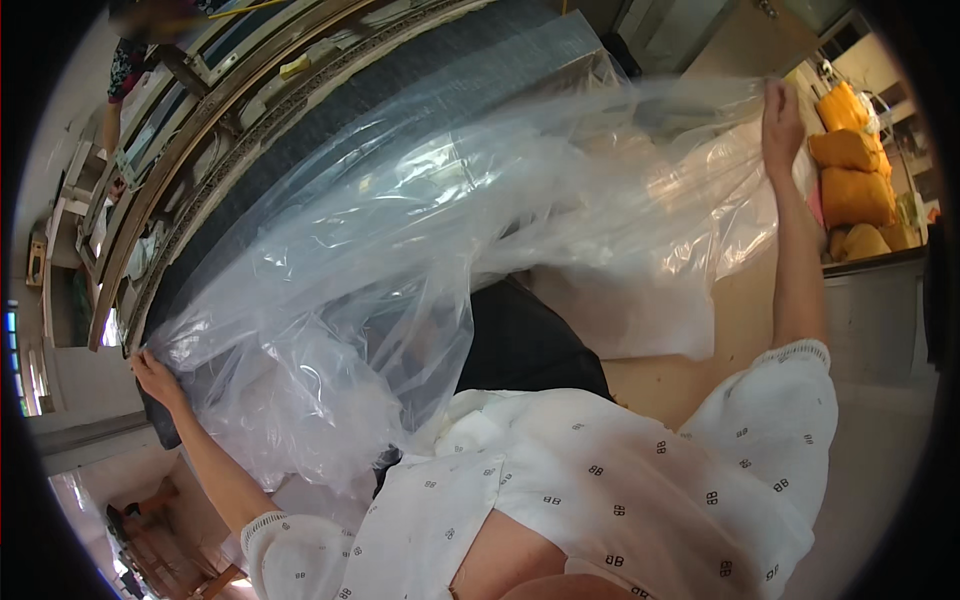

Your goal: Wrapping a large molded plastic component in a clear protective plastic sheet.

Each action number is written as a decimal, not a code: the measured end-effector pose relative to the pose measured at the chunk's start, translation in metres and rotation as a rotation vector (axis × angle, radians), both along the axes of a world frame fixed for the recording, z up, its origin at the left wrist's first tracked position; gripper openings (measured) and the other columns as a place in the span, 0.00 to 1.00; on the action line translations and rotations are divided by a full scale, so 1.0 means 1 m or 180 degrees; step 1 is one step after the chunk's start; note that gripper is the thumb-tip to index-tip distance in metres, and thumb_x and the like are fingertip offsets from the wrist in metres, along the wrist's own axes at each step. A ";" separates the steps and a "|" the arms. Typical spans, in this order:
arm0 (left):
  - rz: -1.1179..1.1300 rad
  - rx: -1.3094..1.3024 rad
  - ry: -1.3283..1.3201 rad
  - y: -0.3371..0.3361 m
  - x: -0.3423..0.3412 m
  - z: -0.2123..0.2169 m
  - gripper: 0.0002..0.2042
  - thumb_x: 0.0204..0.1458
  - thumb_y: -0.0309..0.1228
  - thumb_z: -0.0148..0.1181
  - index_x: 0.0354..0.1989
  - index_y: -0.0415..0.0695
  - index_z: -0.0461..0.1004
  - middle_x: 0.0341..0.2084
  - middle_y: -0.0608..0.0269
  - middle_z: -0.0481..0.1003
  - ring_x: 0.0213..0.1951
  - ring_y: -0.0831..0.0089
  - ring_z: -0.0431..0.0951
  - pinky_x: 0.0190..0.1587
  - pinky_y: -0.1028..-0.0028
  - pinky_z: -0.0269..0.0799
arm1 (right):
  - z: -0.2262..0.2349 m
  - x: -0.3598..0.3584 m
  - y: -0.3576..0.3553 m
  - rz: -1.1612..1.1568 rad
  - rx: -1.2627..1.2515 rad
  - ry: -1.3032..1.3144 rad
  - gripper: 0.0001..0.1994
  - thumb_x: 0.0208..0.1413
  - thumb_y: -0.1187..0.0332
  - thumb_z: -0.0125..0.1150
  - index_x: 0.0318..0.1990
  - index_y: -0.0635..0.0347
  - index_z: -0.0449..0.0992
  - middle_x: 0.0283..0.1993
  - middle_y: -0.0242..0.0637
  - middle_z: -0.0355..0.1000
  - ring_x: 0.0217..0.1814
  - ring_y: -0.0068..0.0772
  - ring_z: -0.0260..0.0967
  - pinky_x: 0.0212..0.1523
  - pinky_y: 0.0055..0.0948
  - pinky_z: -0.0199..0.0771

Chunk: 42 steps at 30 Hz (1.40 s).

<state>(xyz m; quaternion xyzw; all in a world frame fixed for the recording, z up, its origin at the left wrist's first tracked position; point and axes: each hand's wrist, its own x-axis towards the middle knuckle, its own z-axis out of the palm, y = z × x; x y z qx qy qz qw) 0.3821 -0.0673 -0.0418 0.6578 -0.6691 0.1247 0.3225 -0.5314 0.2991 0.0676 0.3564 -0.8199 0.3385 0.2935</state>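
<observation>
Both hands pinch the clear plastic sheet (420, 250) stretched between them, left hand (155, 378) low at one end, right hand (780, 125) raised at the other, above the dark mattress (400, 90)

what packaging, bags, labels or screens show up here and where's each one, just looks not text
clear plastic bag: large crumpled see-through sheet spread across the middle, gripped by the left hand at its lower left edge and the right hand at its upper right.
yellow sacks: stuffed, rounded bundles stacked at far right.
bright screen or window: thin blue-white strip at the far left edge; cannot tell which.
No labels or signs visible.
</observation>
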 end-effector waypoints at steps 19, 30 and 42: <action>0.1030 -0.0399 -0.0471 0.046 0.127 -0.012 0.15 0.57 0.37 0.45 0.37 0.35 0.68 0.33 0.46 0.71 0.36 0.52 0.71 0.39 0.64 0.64 | -0.110 0.029 -0.214 0.1586 0.1550 -0.0871 0.38 0.49 0.38 0.45 0.63 0.49 0.53 0.68 0.44 0.43 0.70 0.47 0.38 0.60 0.57 0.41; 0.1384 -0.0531 0.0026 0.060 0.121 -0.008 0.18 0.55 0.39 0.47 0.41 0.33 0.69 0.38 0.45 0.71 0.40 0.52 0.71 0.44 0.65 0.64 | -0.066 0.161 -0.205 0.3135 0.1419 -0.1124 0.16 0.54 0.66 0.51 0.51 0.58 0.69 0.56 0.39 0.64 0.58 0.39 0.60 0.55 0.31 0.59; -0.0532 0.0357 0.2956 0.169 0.240 0.054 0.17 0.53 0.38 0.55 0.49 0.46 0.65 0.47 0.65 0.67 0.50 0.72 0.64 0.52 0.72 0.59 | -0.082 0.138 -0.257 0.2821 0.0947 -0.0765 0.09 0.50 0.65 0.57 0.36 0.59 0.71 0.25 0.30 0.64 0.29 0.26 0.61 0.30 0.25 0.61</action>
